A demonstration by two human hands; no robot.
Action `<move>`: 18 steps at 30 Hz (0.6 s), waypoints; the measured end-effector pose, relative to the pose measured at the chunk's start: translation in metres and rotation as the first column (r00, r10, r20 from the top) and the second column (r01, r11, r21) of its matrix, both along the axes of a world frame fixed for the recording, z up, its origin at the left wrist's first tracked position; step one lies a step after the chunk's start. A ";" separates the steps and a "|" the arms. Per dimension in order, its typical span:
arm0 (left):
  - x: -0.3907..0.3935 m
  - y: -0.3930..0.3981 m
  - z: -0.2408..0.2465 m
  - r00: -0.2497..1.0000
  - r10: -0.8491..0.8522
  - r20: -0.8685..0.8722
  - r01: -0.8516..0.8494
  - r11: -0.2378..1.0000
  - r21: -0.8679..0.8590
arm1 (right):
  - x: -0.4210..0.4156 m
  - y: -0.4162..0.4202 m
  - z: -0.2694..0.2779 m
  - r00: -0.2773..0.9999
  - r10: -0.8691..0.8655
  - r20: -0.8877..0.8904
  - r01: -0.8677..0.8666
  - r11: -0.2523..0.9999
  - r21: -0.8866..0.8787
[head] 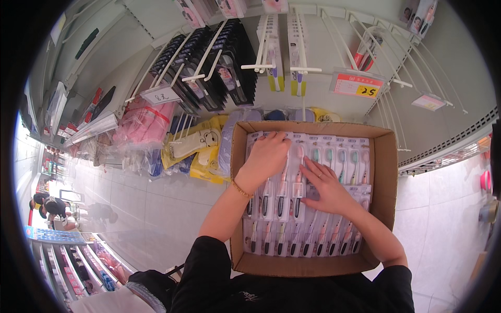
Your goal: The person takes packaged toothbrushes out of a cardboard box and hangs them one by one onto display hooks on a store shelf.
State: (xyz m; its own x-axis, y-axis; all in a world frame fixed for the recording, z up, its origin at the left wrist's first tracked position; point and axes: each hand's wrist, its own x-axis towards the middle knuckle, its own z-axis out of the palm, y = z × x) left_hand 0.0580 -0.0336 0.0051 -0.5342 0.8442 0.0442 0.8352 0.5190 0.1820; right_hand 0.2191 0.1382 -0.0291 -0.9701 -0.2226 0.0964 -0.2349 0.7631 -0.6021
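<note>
An uncovered cardboard box [313, 266] stands before me, holding rows of toothbrushes in clear blister packs [354, 160]. Over the upper left part of the top row is my left hand [270, 154], fingers bent down at the packs' upper ends; its fingertips are partly hidden, so a grip cannot be made out. My right hand [327, 186] lies with fingers spread along the right side of a pack with a pink-headed toothbrush [299, 176]. The packs below and left of that one show dark handle ends. Another row lies nearer to me in the box.
Behind the box, black packs [231, 74] and narrow toothbrush packs [275, 74] hang on white display hooks. Bagged slippers [235, 137] and yellow packages [195, 146] lie beneath. A price sign [357, 85] juts out. People [54, 207] are far left; a shelf unit [58, 270] stands lower left.
</note>
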 end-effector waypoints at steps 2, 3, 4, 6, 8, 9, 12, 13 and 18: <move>0.000 0.000 0.000 1.000 0.005 0.015 -0.005 1.000 0.018 | -0.001 0.000 -0.001 1.000 0.002 -0.005 -0.002 1.000 -0.005; 0.000 0.000 0.002 1.000 0.006 0.027 -0.007 1.000 0.029 | -0.001 0.000 -0.001 1.000 -0.001 -0.004 0.001 1.000 -0.003; -0.001 0.000 0.002 0.999 0.006 0.039 -0.008 0.999 0.039 | -0.002 0.001 -0.001 1.000 -0.003 -0.004 0.003 1.000 -0.002; -0.003 0.000 -0.001 0.997 0.010 0.073 -0.018 0.994 0.110 | -0.001 0.001 0.000 1.000 -0.002 0.000 0.002 1.000 -0.004; -0.002 0.001 -0.002 1.000 -0.018 0.019 0.016 0.994 0.109 | -0.001 0.001 0.003 1.000 0.006 0.007 -0.006 1.000 -0.011; 0.003 0.003 -0.002 0.998 -0.043 -0.047 0.046 0.996 0.070 | -0.001 -0.001 0.006 1.000 0.006 0.004 -0.006 1.000 -0.009; 0.036 0.018 -0.008 0.984 -0.110 -0.142 0.115 0.993 0.028 | 0.001 -0.003 0.008 1.000 0.022 0.020 -0.023 1.000 0.022; 0.045 0.023 -0.010 0.978 -0.136 -0.159 0.142 0.989 0.027 | 0.001 -0.001 0.007 0.999 0.029 0.038 -0.030 0.999 0.044; 0.042 0.020 -0.017 0.997 -0.011 -0.082 0.009 1.000 -0.018 | 0.002 -0.003 0.009 1.000 0.023 0.019 -0.024 0.998 0.050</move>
